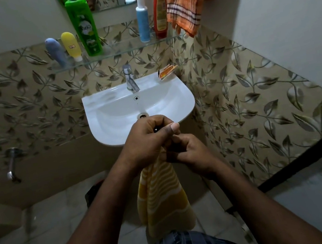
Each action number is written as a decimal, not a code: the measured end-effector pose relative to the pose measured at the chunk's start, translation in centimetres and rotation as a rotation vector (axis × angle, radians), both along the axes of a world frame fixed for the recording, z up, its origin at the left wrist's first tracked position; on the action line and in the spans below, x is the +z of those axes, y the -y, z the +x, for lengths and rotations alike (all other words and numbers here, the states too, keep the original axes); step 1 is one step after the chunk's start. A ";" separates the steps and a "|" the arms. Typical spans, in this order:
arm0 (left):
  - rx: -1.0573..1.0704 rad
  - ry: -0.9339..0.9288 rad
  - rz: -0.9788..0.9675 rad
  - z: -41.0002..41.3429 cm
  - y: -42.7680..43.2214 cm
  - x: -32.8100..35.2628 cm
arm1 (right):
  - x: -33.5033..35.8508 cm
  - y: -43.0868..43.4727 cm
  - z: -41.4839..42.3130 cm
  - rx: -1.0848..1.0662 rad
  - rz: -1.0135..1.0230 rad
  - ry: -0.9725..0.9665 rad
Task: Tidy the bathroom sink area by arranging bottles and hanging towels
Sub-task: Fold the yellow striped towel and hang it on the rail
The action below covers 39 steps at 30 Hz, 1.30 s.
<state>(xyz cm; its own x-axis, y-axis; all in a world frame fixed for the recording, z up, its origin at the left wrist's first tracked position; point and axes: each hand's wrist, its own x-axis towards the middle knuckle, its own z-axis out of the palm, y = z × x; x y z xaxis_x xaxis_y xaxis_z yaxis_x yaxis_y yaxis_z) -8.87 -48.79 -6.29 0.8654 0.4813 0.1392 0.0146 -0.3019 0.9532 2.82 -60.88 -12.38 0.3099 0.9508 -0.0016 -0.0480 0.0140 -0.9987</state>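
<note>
Bottles look sorted: a blue tube (56, 52), yellow tube (71, 46) and green bottle (84, 28) stand at the glass shelf's (123, 49) left end, and a pump bottle (142, 19) and red bottle (161, 14) at its right end. An orange checked towel (184, 6) already hangs past that right end. Left to hang, I judge, is the yellow striped towel (161, 197). It droops, bunched, below the sink's (112, 138) front edge, its top clutched by the left hand (148, 138) and right hand (188, 151).
</note>
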 end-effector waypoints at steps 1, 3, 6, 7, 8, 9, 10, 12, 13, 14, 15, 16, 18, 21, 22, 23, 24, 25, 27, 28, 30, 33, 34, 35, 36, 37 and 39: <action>0.019 0.000 0.016 -0.3 -0.4 0.0 | 0.0 0.1 -0.1 -0.019 0.028 -0.050; 0.021 -0.051 0.021 -1.0 -1.5 -0.4 | 0.2 0.3 -0.3 -0.064 0.060 -0.111; -0.074 -0.221 -0.082 -2.1 -2.2 -1.6 | 0.1 0.4 -0.6 -0.109 0.101 -0.103; -0.082 -0.268 -0.100 -2.4 -2.2 -2.0 | 0.1 0.3 -0.7 -0.122 0.112 -0.092; -0.088 -0.310 -0.105 -2.7 -2.3 -2.2 | 0.2 0.3 -0.8 -0.136 0.119 -0.082; -0.104 -0.356 -0.102 -3.0 -2.5 -2.2 | 0.2 0.3 -0.9 -0.154 0.120 -0.067; -0.132 -0.404 -0.099 -3.3 -2.6 -2.2 | 0.1 0.5 -1.0 -0.176 0.120 -0.050; -0.168 -0.453 -0.115 -3.7 -2.9 -2.0 | -0.2 0.8 -0.8 -0.202 0.125 -0.026; -0.160 -0.432 -0.131 -3.9 -2.8 -2.0 | -0.3 0.9 -0.7 -0.193 0.128 -0.025; -0.143 -0.391 -0.144 -3.9 -2.8 -2.2 | -0.2 0.9 -0.7 -0.164 0.134 -0.037; -0.127 -0.345 -0.148 -3.9 -2.6 -2.4 | -0.3 0.8 -0.8 -0.127 0.139 -0.077; -0.114 -0.301 -0.143 -3.8 -2.4 -2.6 | -0.2 0.7 -0.8 -0.090 0.140 -0.151; -0.102 -0.248 -0.161 -3.6 -1.8 -2.9 | 0.1 0.6 -0.7 -0.066 0.115 -0.366; -0.109 -0.211 -0.220 -3.8 -1.6 -3.1 | -0.1 0.8 -0.4 -0.052 0.031 -0.354; -0.105 -0.199 -0.229 -3.9 -1.6 -3.2 | -0.2 1.0 -0.4 -0.038 0.007 -0.305; -0.098 -0.183 -0.237 -4.0 -1.6 -3.3 | -0.3 1.1 -0.5 -0.028 -0.010 -0.271; -0.083 -0.167 -0.246 -4.0 -1.6 -3.3 | -0.4 1.2 -0.6 -0.010 -0.022 -0.253; -0.059 -0.151 -0.257 -4.0 -1.5 -3.2 | -0.6 1.4 -0.6 0.016 -0.037 -0.235; 0.006 -0.120 -0.295 -4.2 -1.6 -2.8 | -1.2 1.6 -0.5 0.071 -0.106 -0.172; 0.042 -0.110 -0.313 -4.3 -1.7 -2.5 | -1.3 1.8 -0.4 0.088 -0.150 -0.132; 0.101 -0.088 -0.326 -4.8 -2.5 -2.3 | -1.3 2.1 0.1 0.065 -0.216 -0.047; 0.181 -0.128 -0.278 -5.8 -3.9 -2.6 | -0.8 3.0 1.3 -0.069 -0.148 -0.068; 0.180 -0.180 -0.264 -6.1 -4.1 -2.9 | -0.4 3.2 1.5 -0.092 -0.106 -0.124; 0.158 -0.228 -0.275 -6.3 -4.1 -3.2 | 0.0 3.3 1.6 -0.104 -0.061 -0.182; 0.124 -0.258 -0.301 -6.4 -4.0 -3.5 | 0.5 3.3 1.5 -0.112 -0.022 -0.222; 0.087 -0.265 -0.324 -6.4 -3.6 -3.8 | 1.1 3.2 1.3 -0.120 0.010 -0.221; -0.003 -0.233 -0.334 -6.0 -2.7 -4.2 | 2.6 2.8 0.7 -0.123 0.043 -0.078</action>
